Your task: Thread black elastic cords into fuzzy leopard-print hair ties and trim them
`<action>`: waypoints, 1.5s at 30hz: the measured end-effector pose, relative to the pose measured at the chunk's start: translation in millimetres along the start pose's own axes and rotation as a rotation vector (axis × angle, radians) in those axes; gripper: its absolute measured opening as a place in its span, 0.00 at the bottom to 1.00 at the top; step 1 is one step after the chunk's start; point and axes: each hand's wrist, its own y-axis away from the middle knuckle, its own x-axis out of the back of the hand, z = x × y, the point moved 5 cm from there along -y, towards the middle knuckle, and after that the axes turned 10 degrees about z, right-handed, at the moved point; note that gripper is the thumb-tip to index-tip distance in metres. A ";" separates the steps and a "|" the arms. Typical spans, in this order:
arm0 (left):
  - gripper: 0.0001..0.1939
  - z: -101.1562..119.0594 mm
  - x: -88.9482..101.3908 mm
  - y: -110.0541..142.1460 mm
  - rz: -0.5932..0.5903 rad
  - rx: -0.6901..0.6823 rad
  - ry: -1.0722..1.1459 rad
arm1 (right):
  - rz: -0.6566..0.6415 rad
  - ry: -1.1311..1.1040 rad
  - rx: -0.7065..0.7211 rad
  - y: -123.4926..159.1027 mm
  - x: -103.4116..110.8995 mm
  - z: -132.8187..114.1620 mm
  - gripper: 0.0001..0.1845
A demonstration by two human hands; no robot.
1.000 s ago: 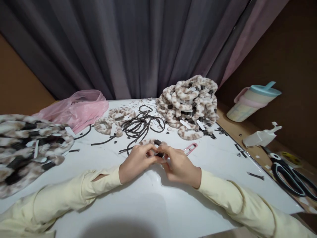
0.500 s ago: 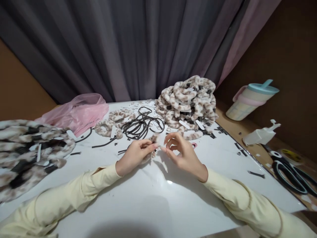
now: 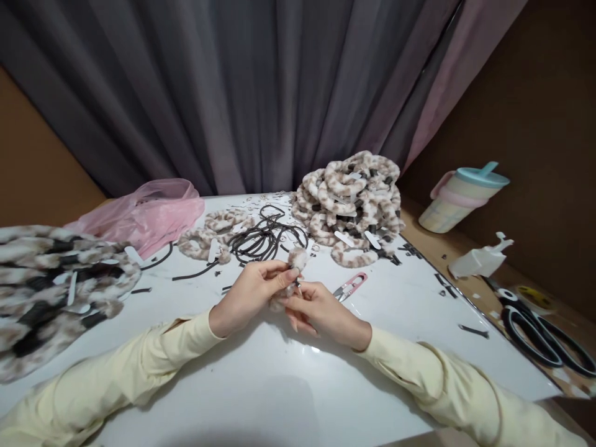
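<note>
My left hand [image 3: 254, 292] is closed on a furry brown-and-white plush strap [image 3: 298, 258], thumb on top, with one fuzzy end sticking up past the fingers. From the right, my right hand [image 3: 321, 313] pinches the lower part of the same strap, close against the left fingertips. Something small and dark shows between the two hands, too small to name. Behind the right hand lie pink-handled thread snips [image 3: 352, 285]. A tangle of black cord [image 3: 263, 239] rests just beyond my hands, beside a few loose plush straps [image 3: 200, 242].
A tall heap of plush straps [image 3: 349, 198] with white tags stands at the back right, another pile [image 3: 41, 298] at the left. A pink plastic bag [image 3: 158, 211] lies behind. On the right are a tumbler [image 3: 454, 202], a white bottle [image 3: 477, 261] and black scissors [image 3: 535, 329].
My right hand has moved left and down from beside the strap and now grips it. The strap's fuzzy end stands up higher, and the snips have come into fuller view.
</note>
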 end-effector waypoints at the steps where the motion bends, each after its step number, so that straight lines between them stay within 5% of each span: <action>1: 0.20 0.6 0.5 0.9 -0.016 0.016 -0.002 | 0.022 0.020 0.015 -0.6 2.1 0.0 0.21; 7: 0.23 -20.0 -7.7 0.9 -0.090 0.098 0.054 | 0.017 0.189 0.038 -6.3 13.6 7.2 0.16; 9: 0.23 -36.3 -12.0 -2.3 -0.075 0.140 0.136 | 0.013 0.228 0.000 -6.8 21.8 8.2 0.09; 13: 0.23 -64.9 -15.3 -8.8 0.004 0.244 0.254 | 0.074 0.359 -0.083 -3.8 42.4 1.3 0.10; 19: 0.23 -65.0 -16.8 -10.4 -0.006 0.210 0.210 | 0.022 0.413 -0.132 -1.4 40.7 -2.6 0.16; 25: 0.22 -66.2 -19.5 -10.2 -0.038 0.191 0.179 | -0.047 0.405 -0.146 -3.0 34.6 3.9 0.09; 33: 0.21 -62.0 -19.8 -11.4 -0.058 0.154 0.119 | -0.116 0.657 0.057 0.7 39.2 -10.6 0.12; 40: 0.21 -65.5 -18.4 -12.5 -0.026 0.195 0.160 | -0.048 1.404 0.383 16.6 81.2 -47.1 0.08; 45: 0.20 -71.4 -19.2 -14.4 0.008 0.197 0.178 | 0.032 1.700 0.531 35.7 100.6 -27.6 0.17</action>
